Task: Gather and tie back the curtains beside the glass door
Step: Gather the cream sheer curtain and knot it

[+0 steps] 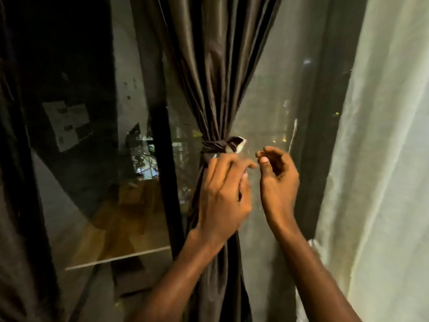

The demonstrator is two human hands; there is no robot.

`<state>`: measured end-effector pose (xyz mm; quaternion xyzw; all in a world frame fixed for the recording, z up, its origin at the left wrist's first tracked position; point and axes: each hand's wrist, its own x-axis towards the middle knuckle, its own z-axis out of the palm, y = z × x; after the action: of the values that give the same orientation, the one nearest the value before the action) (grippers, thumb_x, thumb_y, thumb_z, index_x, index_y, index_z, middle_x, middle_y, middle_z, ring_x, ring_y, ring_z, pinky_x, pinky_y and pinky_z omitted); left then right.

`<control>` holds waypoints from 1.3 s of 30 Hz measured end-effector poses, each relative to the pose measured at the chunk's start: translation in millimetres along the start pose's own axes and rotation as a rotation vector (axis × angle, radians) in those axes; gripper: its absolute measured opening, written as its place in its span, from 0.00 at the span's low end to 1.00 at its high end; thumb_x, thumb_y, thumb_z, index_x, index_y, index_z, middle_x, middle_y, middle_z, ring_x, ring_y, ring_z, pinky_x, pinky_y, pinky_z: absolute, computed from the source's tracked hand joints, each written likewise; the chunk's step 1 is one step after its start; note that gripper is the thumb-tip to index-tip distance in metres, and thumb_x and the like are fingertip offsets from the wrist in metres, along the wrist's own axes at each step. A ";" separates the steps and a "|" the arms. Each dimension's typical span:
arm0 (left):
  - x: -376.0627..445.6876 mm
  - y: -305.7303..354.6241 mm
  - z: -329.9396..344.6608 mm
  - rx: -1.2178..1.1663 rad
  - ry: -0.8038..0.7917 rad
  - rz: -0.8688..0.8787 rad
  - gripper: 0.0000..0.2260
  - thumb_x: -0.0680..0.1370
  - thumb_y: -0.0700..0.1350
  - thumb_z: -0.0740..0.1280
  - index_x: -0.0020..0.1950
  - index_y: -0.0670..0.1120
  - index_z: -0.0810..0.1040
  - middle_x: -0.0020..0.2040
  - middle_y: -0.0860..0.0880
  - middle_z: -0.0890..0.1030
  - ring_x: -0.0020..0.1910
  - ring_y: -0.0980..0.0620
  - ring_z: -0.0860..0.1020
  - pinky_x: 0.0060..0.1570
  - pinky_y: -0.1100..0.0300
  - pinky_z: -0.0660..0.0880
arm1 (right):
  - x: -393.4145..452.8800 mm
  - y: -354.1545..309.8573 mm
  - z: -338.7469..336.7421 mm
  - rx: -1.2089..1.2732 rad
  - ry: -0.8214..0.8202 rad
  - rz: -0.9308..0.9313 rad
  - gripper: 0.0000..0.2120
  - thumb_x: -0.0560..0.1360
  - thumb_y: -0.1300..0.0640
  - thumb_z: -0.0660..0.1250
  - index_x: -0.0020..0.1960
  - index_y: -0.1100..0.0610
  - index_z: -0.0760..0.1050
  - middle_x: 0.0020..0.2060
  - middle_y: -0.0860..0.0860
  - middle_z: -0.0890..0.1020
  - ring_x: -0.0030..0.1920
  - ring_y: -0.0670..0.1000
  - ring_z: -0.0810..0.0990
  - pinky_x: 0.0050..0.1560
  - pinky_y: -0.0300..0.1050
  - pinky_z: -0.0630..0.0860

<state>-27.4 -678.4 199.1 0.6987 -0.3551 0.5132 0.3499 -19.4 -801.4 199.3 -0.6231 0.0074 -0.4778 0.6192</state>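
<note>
1. Curtain, one dark brown panel, hangs gathered against the glass door, cinched by one knotted tieback.
2. Left hand hovers just below the knot, fingers loosely curled, gripping nothing.
3. Right hand is alongside, fingers bent, empty.
4. One pale curtain hangs at right.

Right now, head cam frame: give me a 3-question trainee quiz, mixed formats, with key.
1. True or false: the dark curtain is already cinched by a tie-back.
2. Multiple choice: where is the right hand relative to the dark curtain?
A. Wrapped around the bundle
B. Off to its right, in front of the glass, holding nothing visible
C. Gripping the pale curtain
3. Fill in: the left hand is in front of the bundle, just ____ the tie-back.

Key
1. True; the folds narrow to a knotted band, its end sticking out to the right.
2. B
3. below; whether its fingertips touch the tie cannot be told.
</note>
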 end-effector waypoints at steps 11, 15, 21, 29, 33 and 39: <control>-125.4 64.9 166.0 -0.497 -0.358 -0.701 0.09 0.80 0.42 0.72 0.59 0.51 0.80 0.54 0.53 0.82 0.53 0.59 0.82 0.52 0.62 0.79 | -68.8 110.8 -170.5 -0.417 0.403 0.007 0.09 0.81 0.64 0.67 0.59 0.54 0.76 0.54 0.50 0.79 0.54 0.54 0.80 0.53 0.58 0.80; -145.8 78.7 232.2 -0.443 -0.437 -0.982 0.17 0.78 0.45 0.76 0.66 0.50 0.78 0.57 0.51 0.81 0.56 0.53 0.80 0.58 0.56 0.79 | -61.2 148.1 -217.4 -0.537 0.244 0.043 0.13 0.81 0.60 0.70 0.63 0.52 0.74 0.58 0.49 0.78 0.59 0.55 0.79 0.57 0.65 0.79; -140.4 87.0 279.3 -0.589 -0.427 -1.121 0.19 0.79 0.36 0.73 0.70 0.39 0.74 0.63 0.44 0.83 0.58 0.51 0.83 0.47 0.69 0.79 | -30.1 175.0 -255.4 -0.588 0.186 0.092 0.22 0.77 0.58 0.77 0.67 0.54 0.74 0.62 0.54 0.75 0.63 0.56 0.76 0.66 0.52 0.74; -147.9 93.3 290.8 -0.216 0.005 -0.849 0.13 0.79 0.28 0.65 0.50 0.47 0.75 0.41 0.47 0.78 0.38 0.59 0.77 0.41 0.63 0.77 | 23.2 225.9 -254.4 -0.422 0.034 0.288 0.11 0.81 0.62 0.68 0.61 0.51 0.80 0.51 0.47 0.85 0.51 0.51 0.84 0.56 0.58 0.82; -175.1 76.3 286.1 0.057 -0.056 -0.649 0.14 0.79 0.35 0.64 0.47 0.52 0.85 0.46 0.52 0.85 0.41 0.51 0.83 0.41 0.52 0.81 | 15.7 234.4 -240.5 -0.410 0.012 0.231 0.14 0.80 0.57 0.63 0.61 0.56 0.82 0.52 0.50 0.83 0.52 0.53 0.82 0.54 0.51 0.80; -160.4 63.7 284.4 -0.207 -0.238 -1.031 0.30 0.74 0.69 0.69 0.71 0.53 0.81 0.67 0.58 0.82 0.67 0.62 0.79 0.66 0.61 0.76 | -0.4 242.9 -222.1 -0.471 -0.139 0.038 0.11 0.82 0.59 0.65 0.61 0.56 0.82 0.50 0.49 0.79 0.47 0.45 0.78 0.45 0.29 0.73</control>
<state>15.9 -931.1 -12.9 0.7976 -0.0519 0.1542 0.5808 -12.4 -1027.5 -39.7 -0.7815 0.0875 -0.4070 0.4647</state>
